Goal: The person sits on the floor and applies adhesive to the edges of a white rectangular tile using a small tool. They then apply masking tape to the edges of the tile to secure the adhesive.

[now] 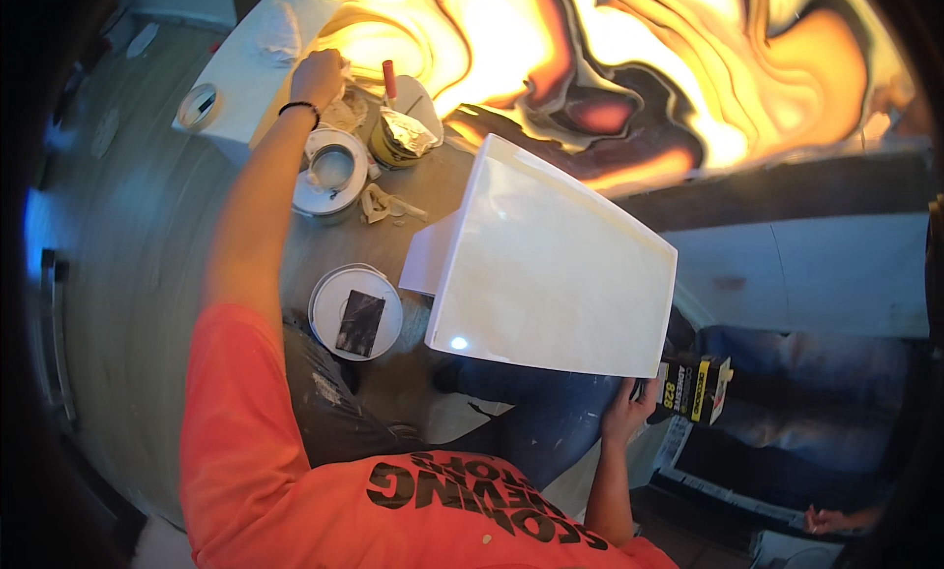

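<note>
A white glossy panel (pixel 556 264) with a narrower side piece (pixel 428 254) stands tilted above my knees. My right hand (pixel 629 409) grips its lower edge near the right corner. At full stretch to the far left, my left hand (pixel 319 79) is closed, its fingertips hidden from view. Beneath and beside it lies crumpled beige cloth or paper (pixel 344 112). A white tub (pixel 339 200) with an open can (pixel 332 166) on top sits just nearer than that hand. To the right of it is a yellow-and-black can (pixel 401 141) with a red-handled tool (pixel 389 80).
A white box-like surface (pixel 231 72) at far left bears a tape roll (pixel 200 107). Near my knee is a lidded white bucket (pixel 320 303) with a dark rectangular plate (pixel 361 323). A black-and-yellow carton (pixel 698 390) is beside my right hand. Another person's hand (pixel 828 519) shows at lower right.
</note>
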Available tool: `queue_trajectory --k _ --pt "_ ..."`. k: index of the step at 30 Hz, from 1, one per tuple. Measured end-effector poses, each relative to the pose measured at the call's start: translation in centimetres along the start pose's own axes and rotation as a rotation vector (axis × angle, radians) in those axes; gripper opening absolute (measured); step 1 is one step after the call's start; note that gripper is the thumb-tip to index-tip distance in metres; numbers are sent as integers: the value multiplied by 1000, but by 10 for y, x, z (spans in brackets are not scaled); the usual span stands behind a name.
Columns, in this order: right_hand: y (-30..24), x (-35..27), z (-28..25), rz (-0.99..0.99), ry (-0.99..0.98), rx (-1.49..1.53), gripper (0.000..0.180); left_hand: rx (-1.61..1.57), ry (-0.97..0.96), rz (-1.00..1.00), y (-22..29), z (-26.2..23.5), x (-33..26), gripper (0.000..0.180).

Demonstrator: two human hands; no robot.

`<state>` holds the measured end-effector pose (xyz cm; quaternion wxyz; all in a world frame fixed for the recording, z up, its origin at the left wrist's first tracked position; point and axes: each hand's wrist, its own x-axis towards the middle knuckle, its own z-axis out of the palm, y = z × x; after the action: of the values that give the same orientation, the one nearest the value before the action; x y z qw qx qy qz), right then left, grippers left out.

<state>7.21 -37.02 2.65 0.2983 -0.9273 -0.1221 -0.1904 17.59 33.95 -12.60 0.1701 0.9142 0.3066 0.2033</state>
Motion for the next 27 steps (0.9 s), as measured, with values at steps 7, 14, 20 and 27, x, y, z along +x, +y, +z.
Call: queue_trajectory --k 7,14,20,27 --pt "5 9 0 -43 11 -38 19 96 33 -18 -10 1 -3 20" --pt "0 11 -3 -46 34 -23 17 121 -1 -52 -7 0 3 30" --pt "5 12 -3 -55 49 -3 18 11 157 20 47 -78 14 30" --pt "28 57 3 418 -10 697 19 -356 370 230 149 -232 0 32"
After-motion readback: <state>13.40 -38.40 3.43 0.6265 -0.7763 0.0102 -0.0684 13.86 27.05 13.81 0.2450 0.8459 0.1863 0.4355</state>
